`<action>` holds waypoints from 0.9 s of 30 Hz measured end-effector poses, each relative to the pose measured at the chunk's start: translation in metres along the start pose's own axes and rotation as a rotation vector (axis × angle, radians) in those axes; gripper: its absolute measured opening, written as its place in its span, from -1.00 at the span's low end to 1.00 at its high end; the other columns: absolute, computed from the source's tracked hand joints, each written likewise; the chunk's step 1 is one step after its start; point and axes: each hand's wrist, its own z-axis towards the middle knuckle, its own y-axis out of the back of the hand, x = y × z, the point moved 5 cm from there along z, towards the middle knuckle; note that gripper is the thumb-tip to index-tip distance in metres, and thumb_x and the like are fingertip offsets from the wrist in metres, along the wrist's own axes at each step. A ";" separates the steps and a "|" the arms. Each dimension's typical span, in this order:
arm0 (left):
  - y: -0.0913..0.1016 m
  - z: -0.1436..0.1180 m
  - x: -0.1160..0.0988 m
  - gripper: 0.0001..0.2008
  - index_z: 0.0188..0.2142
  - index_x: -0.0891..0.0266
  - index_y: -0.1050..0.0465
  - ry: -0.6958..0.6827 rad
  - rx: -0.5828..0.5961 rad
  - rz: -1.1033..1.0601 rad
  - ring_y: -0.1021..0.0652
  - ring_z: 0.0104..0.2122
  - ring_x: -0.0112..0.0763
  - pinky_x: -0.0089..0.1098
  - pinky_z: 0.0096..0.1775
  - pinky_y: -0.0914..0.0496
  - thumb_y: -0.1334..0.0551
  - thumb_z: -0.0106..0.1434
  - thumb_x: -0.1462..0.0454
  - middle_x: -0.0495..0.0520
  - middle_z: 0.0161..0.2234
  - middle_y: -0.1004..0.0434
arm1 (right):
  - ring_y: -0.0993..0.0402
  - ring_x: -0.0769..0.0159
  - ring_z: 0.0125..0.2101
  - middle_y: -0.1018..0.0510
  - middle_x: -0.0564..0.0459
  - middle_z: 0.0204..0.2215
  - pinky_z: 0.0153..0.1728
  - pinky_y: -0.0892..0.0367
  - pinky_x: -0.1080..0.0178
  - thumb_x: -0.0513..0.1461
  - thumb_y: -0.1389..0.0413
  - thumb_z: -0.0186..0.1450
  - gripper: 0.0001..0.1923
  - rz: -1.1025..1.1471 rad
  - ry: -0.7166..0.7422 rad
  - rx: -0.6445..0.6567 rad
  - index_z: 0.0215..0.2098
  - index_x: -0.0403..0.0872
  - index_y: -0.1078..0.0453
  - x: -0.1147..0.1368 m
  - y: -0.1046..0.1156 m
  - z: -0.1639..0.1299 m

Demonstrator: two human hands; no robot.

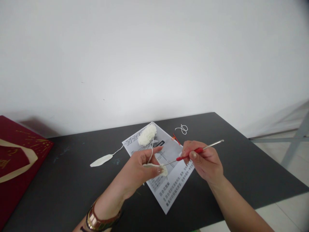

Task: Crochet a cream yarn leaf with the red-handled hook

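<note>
The left hand is pinching a small cream crochet piece above the sheet on the tabletop; the right hand is gripping the hook. Yarn is running slack from the ball, so the loop could slip off the hook's tip.

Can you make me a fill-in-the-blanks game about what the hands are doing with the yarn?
1. The right hand holds a crochet hook with a ____ handle.
2. The left hand pinches a small crocheted piece made of ____ yarn.
3. The ball of yarn sits on a printed sheet of ____.
4. The finished petal lies on the ____ table.

Missing words: red; white; paper; black
</note>
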 end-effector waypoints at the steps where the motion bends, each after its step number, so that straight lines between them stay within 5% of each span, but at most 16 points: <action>1: 0.000 0.001 0.000 -0.65 -0.15 0.17 -0.54 -0.002 -0.008 0.021 -0.53 -0.31 -0.29 -0.38 -0.30 -0.27 -0.34 0.02 0.39 0.05 -0.26 -0.57 | -0.29 0.38 -0.54 -0.46 0.06 -0.54 -0.54 -0.16 0.31 -0.21 -0.11 0.31 -0.84 -0.032 0.029 0.002 -0.34 -0.08 -0.52 0.002 -0.001 -0.002; 5: 0.000 0.002 -0.005 -0.96 -0.46 0.23 -0.50 -0.017 -0.042 0.111 -0.54 -0.16 -0.12 -0.30 -0.22 -0.30 -0.31 0.03 0.35 0.15 -0.21 -0.60 | -0.35 0.35 -0.49 -0.46 0.06 -0.51 -0.51 -0.21 0.29 -0.23 -0.09 0.32 -0.85 -0.184 0.116 0.035 -0.30 -0.08 -0.51 0.012 -0.006 -0.006; 10: 0.000 0.005 -0.010 -0.86 -0.59 0.21 -0.35 -0.070 -0.130 0.262 -0.48 0.00 0.01 -0.25 -0.15 -0.29 -0.28 0.01 0.37 0.25 -0.21 -0.62 | -0.40 0.34 -0.47 -0.52 0.00 -0.47 -0.47 -0.30 0.28 -0.35 -0.10 0.27 -0.87 -0.520 0.332 0.170 -0.24 -0.13 -0.47 0.029 -0.024 -0.008; 16: 0.007 0.011 -0.005 -0.84 -0.63 0.22 -0.32 -0.125 -0.269 0.235 -0.51 -0.08 -0.05 -0.32 -0.22 -0.31 -0.27 0.00 0.38 0.21 -0.17 -0.59 | -0.44 0.30 -0.48 -0.57 -0.11 -0.45 -0.48 -0.39 0.25 -0.43 -0.06 0.24 -0.81 -0.742 0.637 0.294 -0.18 -0.23 -0.41 0.030 -0.046 -0.018; 18: 0.010 0.012 -0.002 -0.96 -0.52 0.26 -0.43 -0.131 -0.307 0.206 -0.55 -0.23 -0.17 -0.35 -0.29 -0.32 -0.28 0.01 0.35 0.16 -0.25 -0.58 | -0.47 0.26 -0.46 -0.59 -0.13 -0.43 -0.49 -0.40 0.24 -0.41 -0.07 0.25 -0.81 -0.832 0.709 0.312 -0.17 -0.25 -0.41 0.027 -0.049 -0.022; 22: 0.013 0.015 0.001 -0.53 0.01 0.32 -0.42 -0.150 -0.373 0.193 -0.44 -0.53 -0.40 -0.40 -0.42 -0.29 -0.28 0.05 0.32 -0.11 -0.55 -0.39 | -0.50 0.23 -0.44 -0.61 -0.12 -0.42 -0.50 -0.42 0.22 -0.36 -0.10 0.26 -0.83 -1.012 0.812 0.369 -0.17 -0.26 -0.43 0.020 -0.052 -0.026; 27: 0.009 0.009 -0.002 -0.46 0.10 0.22 -0.39 -0.236 -0.460 0.220 -0.42 -0.51 -0.41 -0.39 -0.31 -0.31 -0.30 0.07 0.33 -0.16 -0.57 -0.33 | -0.53 0.22 -0.39 -0.62 -0.13 -0.38 -0.44 -0.47 0.22 -0.35 -0.12 0.26 -0.76 -1.043 0.823 0.383 -0.10 -0.25 -0.42 0.014 -0.049 -0.024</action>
